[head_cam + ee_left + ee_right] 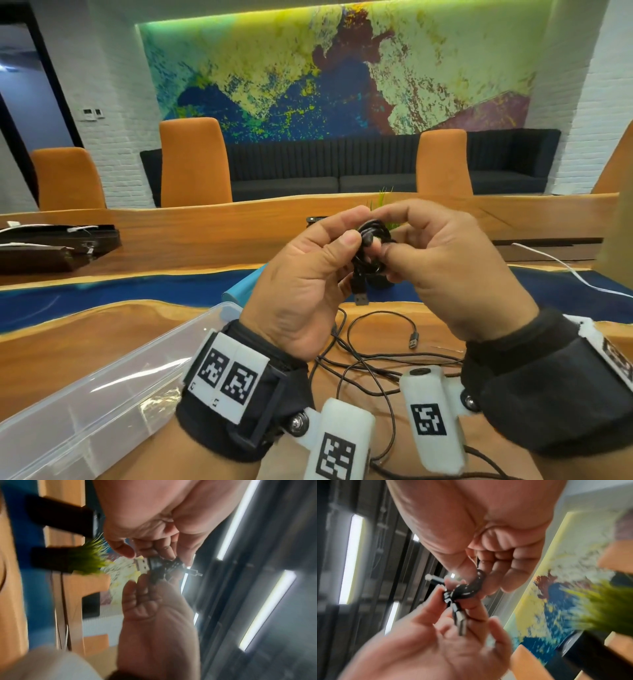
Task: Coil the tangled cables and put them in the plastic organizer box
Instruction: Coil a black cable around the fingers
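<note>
Both the left hand and right hand pinch the small black coil above the table, apparently to keep its loops from springing loose before boxing.

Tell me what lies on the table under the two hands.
Under the left hand and right hand, loose black cables sprawl tangled on the wooden table. The wrists hide where they run toward the person.
</note>
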`<state>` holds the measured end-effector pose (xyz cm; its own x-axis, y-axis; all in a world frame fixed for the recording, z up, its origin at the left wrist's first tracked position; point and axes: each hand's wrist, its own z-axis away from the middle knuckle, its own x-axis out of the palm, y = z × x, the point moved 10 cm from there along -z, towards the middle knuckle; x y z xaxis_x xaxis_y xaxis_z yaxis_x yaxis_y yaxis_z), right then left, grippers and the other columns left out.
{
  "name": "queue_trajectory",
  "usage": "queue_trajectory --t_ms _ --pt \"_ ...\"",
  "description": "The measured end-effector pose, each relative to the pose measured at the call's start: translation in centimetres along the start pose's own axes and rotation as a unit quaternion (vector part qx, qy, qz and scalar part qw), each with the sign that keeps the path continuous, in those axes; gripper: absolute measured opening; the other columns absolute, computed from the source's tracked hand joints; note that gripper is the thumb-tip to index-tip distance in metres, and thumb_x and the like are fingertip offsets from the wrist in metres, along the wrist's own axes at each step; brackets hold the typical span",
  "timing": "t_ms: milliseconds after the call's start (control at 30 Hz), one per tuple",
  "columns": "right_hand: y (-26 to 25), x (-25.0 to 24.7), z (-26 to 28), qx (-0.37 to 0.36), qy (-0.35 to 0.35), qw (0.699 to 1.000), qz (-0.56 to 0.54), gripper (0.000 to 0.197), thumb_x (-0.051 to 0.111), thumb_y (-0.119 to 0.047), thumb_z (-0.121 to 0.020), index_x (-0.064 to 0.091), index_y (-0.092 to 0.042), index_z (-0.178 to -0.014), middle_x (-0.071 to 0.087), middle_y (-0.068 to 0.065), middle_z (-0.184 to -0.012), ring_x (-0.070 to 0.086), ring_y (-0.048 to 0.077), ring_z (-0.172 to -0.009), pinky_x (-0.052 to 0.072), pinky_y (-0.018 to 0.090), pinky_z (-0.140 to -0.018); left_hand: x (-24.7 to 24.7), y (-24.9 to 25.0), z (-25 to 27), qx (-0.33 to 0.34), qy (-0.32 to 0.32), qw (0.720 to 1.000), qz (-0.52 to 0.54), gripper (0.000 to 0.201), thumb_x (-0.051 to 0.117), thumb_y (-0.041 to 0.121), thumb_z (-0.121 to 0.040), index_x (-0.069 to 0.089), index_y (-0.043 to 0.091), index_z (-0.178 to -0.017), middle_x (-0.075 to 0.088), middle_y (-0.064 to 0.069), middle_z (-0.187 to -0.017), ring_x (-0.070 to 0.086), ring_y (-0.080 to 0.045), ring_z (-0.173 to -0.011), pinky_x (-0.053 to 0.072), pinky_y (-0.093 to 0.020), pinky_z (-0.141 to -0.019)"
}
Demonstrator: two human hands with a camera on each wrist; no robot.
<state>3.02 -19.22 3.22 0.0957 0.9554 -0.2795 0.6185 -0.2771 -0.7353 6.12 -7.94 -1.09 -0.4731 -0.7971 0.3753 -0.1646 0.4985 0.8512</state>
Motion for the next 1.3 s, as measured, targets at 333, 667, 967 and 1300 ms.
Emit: queue_trajectory --t_ms 333,667,967,1300 --pt "-4.3 0.3 0.7 -0.209 0.0 0.962 0.174 0.034 0.064 -0.031 -0.088 0.066 -0.019 -0.12 0.066 -0.007 -0.111 0.062 0.01 -0.107 0.052 0.026 -0.089 -1.1 1.5 0.0 0.045 0.042 0.992 -0.114 0.027 0.063 0.027 -0.083 0.068 0.015 -0.107 0.071 -0.007 -0.1 0.061 -0.024 -0.097 0.044 -0.045 -0.09" --pt "-0.9 -0.1 0.3 -0.009 0.03 0.993 -0.113 0.028 0.067 -0.03 -0.077 0.069 -0.018 -0.102 0.073 0.006 -0.092 0.072 0.023 -0.089 0.061 0.035 -0.072 1.2 5.0 1.2 0.211 -0.015 0.937 -0.279 0.017 0.059 0.016 -0.092 0.061 0.014 -0.109 0.071 -0.008 -0.102 0.07 -0.021 -0.096 0.057 -0.029 -0.08" --pt "2.5 1.1 0.6 0.155 -0.026 0.966 -0.206 0.028 0.062 -0.029 -0.078 0.07 -0.009 -0.096 0.07 0.006 -0.075 0.069 0.018 -0.071 0.059 0.03 -0.063 2.0 5.5 1.8 0.252 -0.039 0.845 -0.47 0.017 0.059 0.024 -0.092 0.054 0.029 -0.108 0.065 0.009 -0.1 0.066 -0.009 -0.094 0.057 -0.023 -0.077" --pt "2.8 -0.8 0.3 0.149 -0.011 0.987 -0.062 0.012 0.066 -0.021 -0.089 0.076 -0.017 -0.094 0.073 0.013 -0.091 0.067 0.032 -0.091 0.059 0.041 -0.072 0.7 4.7 0.9 0.203 0.008 0.821 -0.534 0.014 0.063 0.02 -0.094 0.061 0.027 -0.106 0.065 0.016 -0.095 0.062 0.002 -0.092 0.051 -0.012 -0.073"
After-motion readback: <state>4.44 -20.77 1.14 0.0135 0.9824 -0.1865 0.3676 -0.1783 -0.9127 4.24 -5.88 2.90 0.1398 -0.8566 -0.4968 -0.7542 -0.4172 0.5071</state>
